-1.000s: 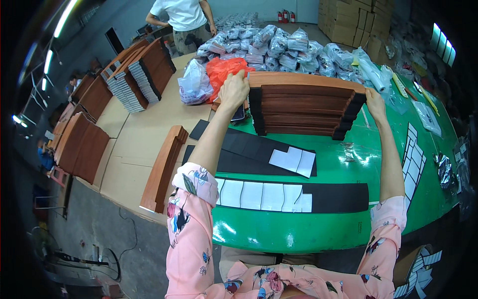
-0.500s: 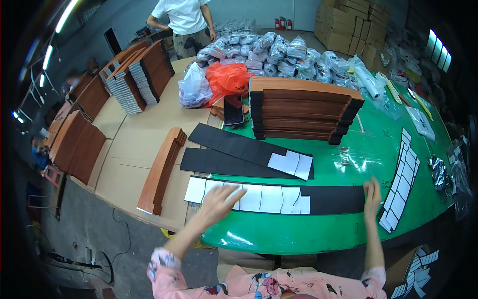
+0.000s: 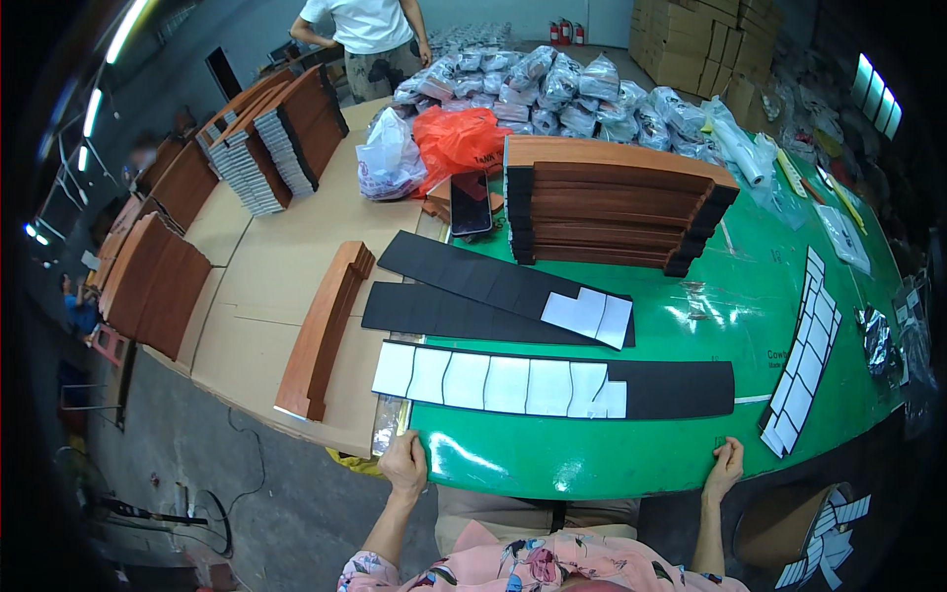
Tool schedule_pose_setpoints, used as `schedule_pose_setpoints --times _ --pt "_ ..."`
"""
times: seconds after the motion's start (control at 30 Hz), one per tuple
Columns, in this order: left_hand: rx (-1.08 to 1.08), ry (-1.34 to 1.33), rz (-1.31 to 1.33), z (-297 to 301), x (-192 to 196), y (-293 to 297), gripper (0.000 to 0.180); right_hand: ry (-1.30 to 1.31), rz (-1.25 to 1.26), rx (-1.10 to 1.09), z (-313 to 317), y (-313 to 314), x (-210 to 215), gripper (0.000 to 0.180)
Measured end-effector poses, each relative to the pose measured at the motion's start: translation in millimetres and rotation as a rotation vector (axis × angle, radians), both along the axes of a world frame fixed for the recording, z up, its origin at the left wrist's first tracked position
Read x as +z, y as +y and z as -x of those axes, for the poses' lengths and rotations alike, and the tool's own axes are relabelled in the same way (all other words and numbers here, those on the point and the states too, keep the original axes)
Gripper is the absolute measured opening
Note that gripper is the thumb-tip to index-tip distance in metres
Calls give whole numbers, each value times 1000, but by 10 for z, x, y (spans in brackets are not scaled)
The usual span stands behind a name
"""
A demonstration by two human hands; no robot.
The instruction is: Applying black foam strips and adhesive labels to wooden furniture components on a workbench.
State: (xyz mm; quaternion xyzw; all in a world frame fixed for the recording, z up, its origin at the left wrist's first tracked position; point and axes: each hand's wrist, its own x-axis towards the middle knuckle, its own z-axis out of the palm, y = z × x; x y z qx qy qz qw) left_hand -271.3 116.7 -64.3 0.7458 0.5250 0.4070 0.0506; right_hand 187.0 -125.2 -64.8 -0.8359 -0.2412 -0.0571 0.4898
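In front of me a long black foam strip (image 3: pixel 681 389) lies flat on the green table, with white backing pieces (image 3: pixel 464 380) over its left and middle parts. My left hand (image 3: pixel 404 464) is closed on the table's near edge, just below the strip's left end. At the same edge, farther right, my right hand (image 3: pixel 726 466) rests with its fingers curled round the rim. Beyond the strip lie two more black strips (image 3: pixel 444 311), partly overlapping, the upper one with white pieces (image 3: pixel 589 316) at its right end. A brown wood-look board (image 3: pixel 324 335) lies to their left.
A stack of brown boards (image 3: pixel 612 212) stands behind the strips, beside a phone (image 3: pixel 471 204). Bagged parts (image 3: pixel 533 89) are heaped at the back. A curved strip with white pieces (image 3: pixel 804 355) lies right. A bin (image 3: pixel 789 523) stands below. Across the table is a person (image 3: pixel 375 30).
Both hands have left the long strip and come back toward me, down to the table's near edge. The view has shifted slightly; the strips lie as before.
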Motion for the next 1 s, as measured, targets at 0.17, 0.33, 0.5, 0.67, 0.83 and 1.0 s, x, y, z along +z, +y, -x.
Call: schedule_pose_setpoints --times 0.17,0.33,0.5,0.67,0.83,1.0 --pt "-26 28 -67 -24 -17 26 9 -119 122 -61 49 38 53 14" --pt "-7 -4 -114 3 -79 23 9 -172 148 -67 57 68 46 13" --pt "-13 -14 -116 -15 -75 36 8 -160 176 -81 57 76 54 13" --pt "2 -5 -124 -2 -101 39 7 -192 190 -71 52 73 35 14" --pt "12 -8 -113 -35 -74 35 7 -182 186 -88 57 87 48 14" --pt "15 -2 -101 -40 -45 28 8 -206 216 -103 31 62 3 13"
